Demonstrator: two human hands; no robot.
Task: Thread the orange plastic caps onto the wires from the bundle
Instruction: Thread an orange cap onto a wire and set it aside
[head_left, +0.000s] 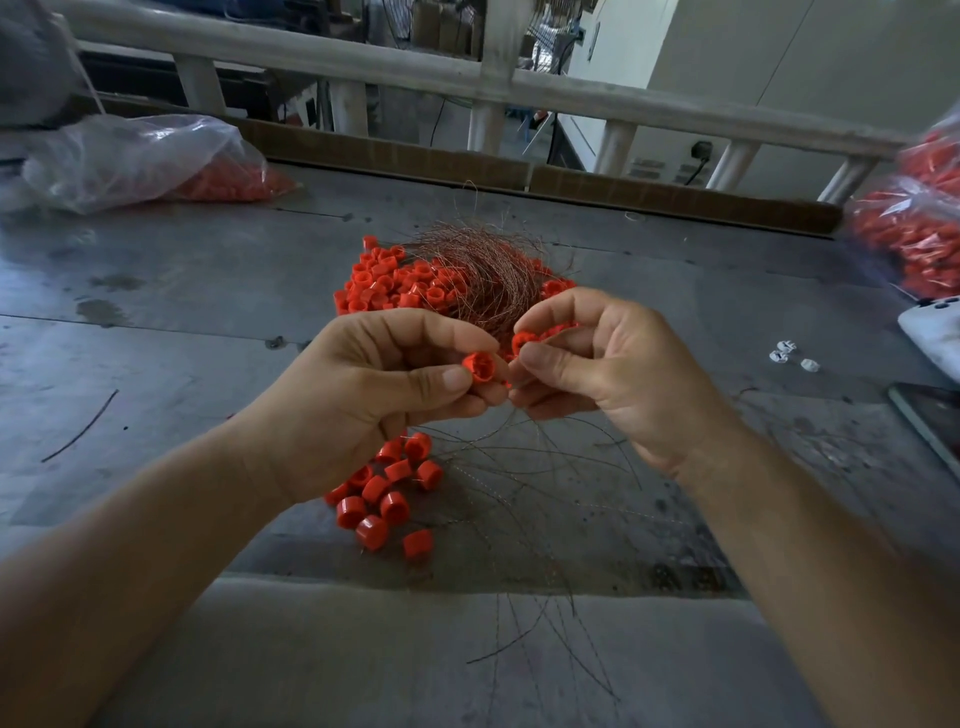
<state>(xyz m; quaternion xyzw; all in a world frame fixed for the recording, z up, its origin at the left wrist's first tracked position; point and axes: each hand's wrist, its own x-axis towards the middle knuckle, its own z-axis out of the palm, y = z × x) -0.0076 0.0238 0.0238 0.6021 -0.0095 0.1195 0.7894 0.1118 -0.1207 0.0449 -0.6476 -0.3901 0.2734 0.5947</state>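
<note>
Loose wires (545, 499) fan across the near part of the table (182, 322), and some run past its near edge. Just left of them lies a small pile (387, 493) of caps. The caps are short orange cylinders closed at one end, and the left wrist partly hides them. Above the pile, the left hand (363, 395) pinches one cap (479, 367) between thumb and forefinger, open end toward the camera. The right hand (587, 374), fingers curled, pinches wires at that cap's rim; which strand enters the cap is too fine to tell. Beyond the hands, a larger heap (384, 280) of caps lies partly under a coppery bundle (478, 270). Far left, a clear bag (140, 161) holds more caps, blurred. At the right edge, a second bag (914, 228) of caps is cut off.
</note>
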